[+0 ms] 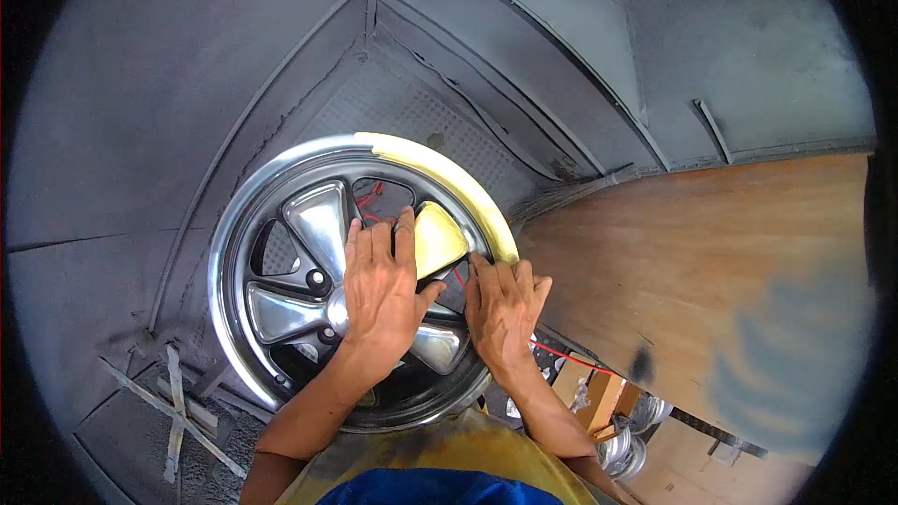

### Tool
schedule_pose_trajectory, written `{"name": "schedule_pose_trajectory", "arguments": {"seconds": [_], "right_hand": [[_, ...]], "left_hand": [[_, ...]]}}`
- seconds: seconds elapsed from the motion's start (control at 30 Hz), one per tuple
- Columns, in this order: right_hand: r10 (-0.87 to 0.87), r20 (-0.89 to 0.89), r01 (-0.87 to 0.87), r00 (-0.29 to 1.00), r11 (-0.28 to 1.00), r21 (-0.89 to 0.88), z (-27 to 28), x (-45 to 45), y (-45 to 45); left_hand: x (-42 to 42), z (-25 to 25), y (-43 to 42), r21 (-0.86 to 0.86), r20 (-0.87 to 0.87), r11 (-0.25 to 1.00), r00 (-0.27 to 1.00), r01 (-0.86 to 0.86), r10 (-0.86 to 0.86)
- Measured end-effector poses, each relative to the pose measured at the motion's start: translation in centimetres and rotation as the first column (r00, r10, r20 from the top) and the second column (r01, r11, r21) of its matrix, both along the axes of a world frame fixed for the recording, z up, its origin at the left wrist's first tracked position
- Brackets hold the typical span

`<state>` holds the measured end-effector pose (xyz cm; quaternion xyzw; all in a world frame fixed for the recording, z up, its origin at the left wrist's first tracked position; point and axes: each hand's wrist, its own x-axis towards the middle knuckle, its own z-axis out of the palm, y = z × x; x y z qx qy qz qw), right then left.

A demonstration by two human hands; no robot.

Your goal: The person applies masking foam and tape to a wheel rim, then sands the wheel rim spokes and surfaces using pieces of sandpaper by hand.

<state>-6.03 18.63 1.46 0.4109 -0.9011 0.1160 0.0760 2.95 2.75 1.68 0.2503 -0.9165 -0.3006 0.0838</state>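
A car wheel rim [313, 208], polished silver with dark recesses, is tilted face up in front of me. Yellow masking tape [449, 173] covers part of its outer lip, and a yellow masking piece [438, 236] covers one spoke. My left hand [379, 295] lies over the hub and spokes, fingers stretched out, fingertips beside the masked spoke. At the lip's right side, my right hand [505, 309] has its fingers curled where the lip tape runs under them. Those fingertips are partly hidden.
Grey booth walls [224, 37] rise behind the rim. Brown board [692, 271] covers the right side. Crossed metal bars [176, 411] stand at lower left. Other shiny rims [622, 454] and a cardboard box [599, 397] sit at lower right. A red hose [571, 355] passes behind.
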Motion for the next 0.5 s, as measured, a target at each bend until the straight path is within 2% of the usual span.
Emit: {"name": "schedule_pose_trajectory", "arguments": {"seconds": [0.5], "right_hand": [[-0.013,-0.012,0.013,1.0,1.0,-0.014,-0.15,-0.21,-0.25]], "left_hand": [[0.06,-0.03,0.05,-0.003,-0.008,1.0,1.0,0.001,-0.001]]}}
